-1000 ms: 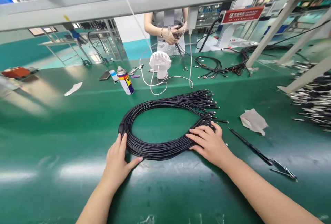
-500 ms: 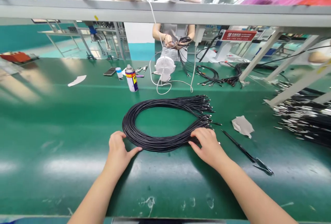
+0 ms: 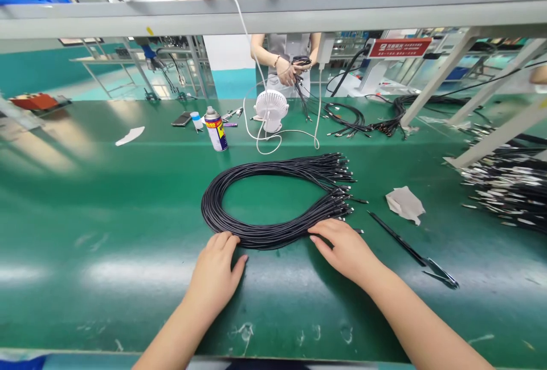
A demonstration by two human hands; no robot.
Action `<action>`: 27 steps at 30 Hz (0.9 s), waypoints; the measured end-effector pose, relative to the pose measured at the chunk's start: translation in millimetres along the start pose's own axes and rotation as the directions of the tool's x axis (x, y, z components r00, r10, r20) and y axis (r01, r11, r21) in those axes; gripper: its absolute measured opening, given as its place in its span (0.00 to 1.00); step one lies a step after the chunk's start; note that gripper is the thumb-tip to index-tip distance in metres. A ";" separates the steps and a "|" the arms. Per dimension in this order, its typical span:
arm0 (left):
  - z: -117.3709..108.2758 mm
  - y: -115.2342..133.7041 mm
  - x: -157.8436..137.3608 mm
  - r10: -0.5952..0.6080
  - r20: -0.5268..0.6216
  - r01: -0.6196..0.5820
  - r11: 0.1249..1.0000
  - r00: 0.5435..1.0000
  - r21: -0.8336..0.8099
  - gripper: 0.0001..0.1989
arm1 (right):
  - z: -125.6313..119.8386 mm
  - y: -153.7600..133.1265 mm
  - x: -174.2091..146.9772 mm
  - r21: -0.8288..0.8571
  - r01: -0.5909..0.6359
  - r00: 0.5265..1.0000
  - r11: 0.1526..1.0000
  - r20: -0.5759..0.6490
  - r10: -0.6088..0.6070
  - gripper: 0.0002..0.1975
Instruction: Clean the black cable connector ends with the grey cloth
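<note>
A bundle of black cables (image 3: 256,236) with metal connector ends lies in a U-shaped loop on the green work surface, its ends to the right. My left hand (image 3: 217,264) is at the loop's lower left edge, fingertips touching the outer cables and thumb held apart. At the lower right of the bundle rests my right hand (image 3: 344,247), its fingers on the cables near the connector ends and its thumb spread away. Neither hand is closed round the bundle.
A spray can (image 3: 216,129), a small white fan (image 3: 271,109) and a phone (image 3: 182,119) stand or lie behind. To the right are crumpled paper (image 3: 405,204), a slim black tool with metal handles (image 3: 440,273) and piled cables (image 3: 508,187). A co-worker (image 3: 284,65) handles cables opposite.
My left hand has moved right along the loop's lower edge, from its left bend. My right hand has shifted slightly down and left. The bundle lies nearly the same.
</note>
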State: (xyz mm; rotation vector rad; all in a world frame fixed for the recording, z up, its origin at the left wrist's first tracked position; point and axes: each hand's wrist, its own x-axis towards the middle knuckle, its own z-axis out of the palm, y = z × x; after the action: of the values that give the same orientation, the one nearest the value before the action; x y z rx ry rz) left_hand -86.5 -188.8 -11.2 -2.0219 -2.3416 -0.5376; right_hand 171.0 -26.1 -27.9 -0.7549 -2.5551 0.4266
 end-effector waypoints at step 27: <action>0.8 4.4 -5.3 -0.018 0.092 0.014 0.999 0.996 0.044 0.15 | 38.2 -52.4 -3.5 -0.156 -0.003 1.000 0.988 -0.015 0.001 0.16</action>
State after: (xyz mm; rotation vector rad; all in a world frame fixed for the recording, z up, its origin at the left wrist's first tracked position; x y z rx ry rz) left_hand -81.2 -193.1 -11.9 -2.0531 -2.4003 -0.3985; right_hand 132.1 -76.5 -40.5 -0.8120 -2.5959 0.2223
